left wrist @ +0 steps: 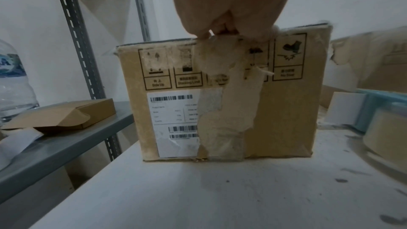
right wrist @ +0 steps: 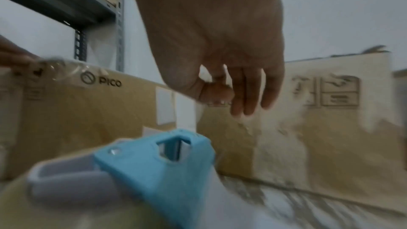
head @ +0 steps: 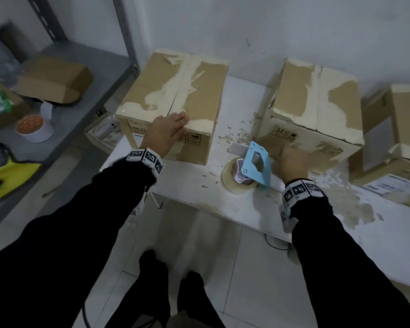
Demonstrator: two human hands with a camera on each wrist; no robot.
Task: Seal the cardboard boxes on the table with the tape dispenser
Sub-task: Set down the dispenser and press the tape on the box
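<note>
Boxes and tape dispenser on the table

Tape dispenser (head: 246,169) at 6 o'clock; left box (head: 175,100) at 10, middle box (head: 310,107) at 2, third box (head: 398,140) at 3.

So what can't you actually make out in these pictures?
- Left hand, left wrist view: fingertips hidden over the box top edge.
- Tape dispenser, right wrist view: blurred, cut off below.
- Right hand, head view: motion blur hides its fingers.
- Box label: print too small.
</note>
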